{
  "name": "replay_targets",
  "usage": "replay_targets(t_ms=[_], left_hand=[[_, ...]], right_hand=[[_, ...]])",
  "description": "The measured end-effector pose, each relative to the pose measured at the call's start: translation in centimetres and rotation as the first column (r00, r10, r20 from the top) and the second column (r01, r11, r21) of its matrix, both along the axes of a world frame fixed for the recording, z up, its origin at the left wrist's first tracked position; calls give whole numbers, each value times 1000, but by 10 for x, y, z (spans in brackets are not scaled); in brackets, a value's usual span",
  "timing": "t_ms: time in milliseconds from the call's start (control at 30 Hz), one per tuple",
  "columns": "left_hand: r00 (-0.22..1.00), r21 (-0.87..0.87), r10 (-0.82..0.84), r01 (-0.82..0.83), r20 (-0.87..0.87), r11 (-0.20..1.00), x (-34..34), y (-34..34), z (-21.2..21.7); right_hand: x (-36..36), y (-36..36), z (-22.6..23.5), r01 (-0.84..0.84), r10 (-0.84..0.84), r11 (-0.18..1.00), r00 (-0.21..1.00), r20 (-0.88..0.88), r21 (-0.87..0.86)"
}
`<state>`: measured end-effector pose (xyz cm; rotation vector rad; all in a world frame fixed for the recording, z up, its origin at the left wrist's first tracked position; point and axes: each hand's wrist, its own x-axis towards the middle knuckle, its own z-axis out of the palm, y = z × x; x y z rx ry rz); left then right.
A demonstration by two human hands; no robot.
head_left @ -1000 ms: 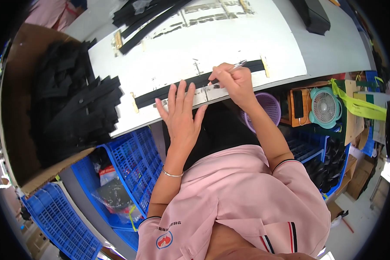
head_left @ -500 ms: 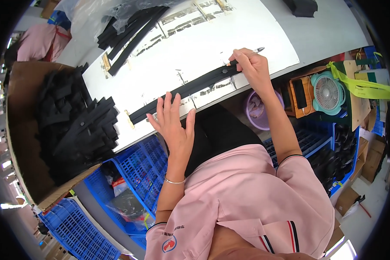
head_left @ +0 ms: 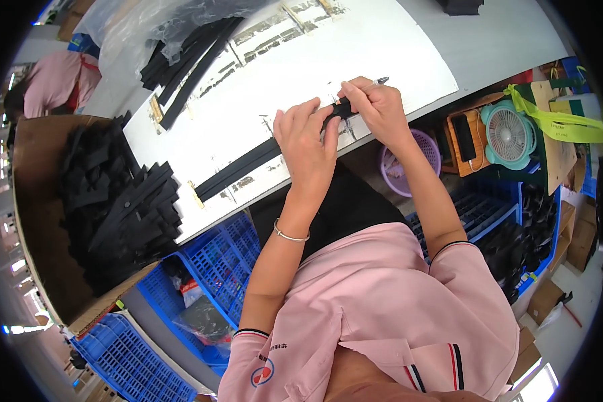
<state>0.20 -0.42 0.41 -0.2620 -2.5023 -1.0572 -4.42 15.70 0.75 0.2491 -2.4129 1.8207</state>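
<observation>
A long black fabric strip [head_left: 242,167] lies along the near edge of a white marked board [head_left: 395,47]. Over its right half is my left hand [head_left: 305,144], fingers stretched out and the thumb pointing toward the strip's right end. My right hand [head_left: 382,114] is closed around a pen [head_left: 382,81], whose back end sticks out past the knuckles. Thumb and forefinger of that hand are at the strip's right end, where the pen's tip is hidden. A bundle of similar black strips [head_left: 201,74] rests on the far left of the board, partly under clear plastic.
At the left, a cardboard box [head_left: 40,167] holds a heap of black strips [head_left: 127,208]. Blue crates [head_left: 134,355] stand below. To the right are a teal fan [head_left: 509,135], a phone [head_left: 462,141] and a purple basket [head_left: 409,181]. Another person [head_left: 60,80] bends at the far left.
My left hand has slid right along the strip, closer to my right hand. My right hand, still holding the pen, has shifted slightly left.
</observation>
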Motion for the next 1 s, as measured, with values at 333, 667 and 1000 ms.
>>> replay_targets(t_ms=[333,667,1000], left_hand=[[1000,-6,10,-10,14,1000,-1,2,2],[1000,1,6,-6,27,1000,-1,5,3],[1000,-26,7,-7,-7,1000,2,-5,-2]], right_hand=[[0,-2,1,24,-11,991,995,-94,129],[6,6,1,-64,66,997,997,-46,38],[4,0,-1,-39,59,977,994,-89,207]])
